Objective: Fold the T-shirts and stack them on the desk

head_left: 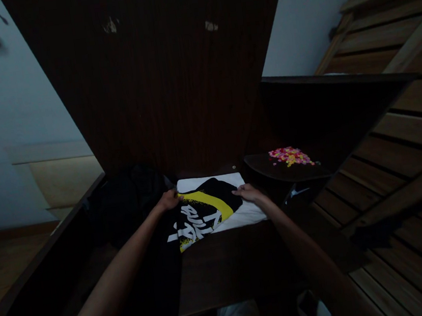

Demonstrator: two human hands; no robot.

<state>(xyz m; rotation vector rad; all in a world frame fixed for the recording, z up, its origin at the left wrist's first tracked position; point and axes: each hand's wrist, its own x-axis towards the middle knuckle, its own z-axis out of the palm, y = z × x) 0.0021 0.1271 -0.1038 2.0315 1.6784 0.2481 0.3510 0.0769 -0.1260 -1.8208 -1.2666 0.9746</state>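
Though aslant, black garment [208,208] between both grips [169,199] [249,193]

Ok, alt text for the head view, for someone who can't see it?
A person's left hand and right hand hold a black garment with yellow and white print, partly over a white cloth on a dark surface. Small pink, red and yellow pieces lie on a dark shelf to the right.

Head-worn view, facing forward and down — left hand [169,199], right hand [249,193] near
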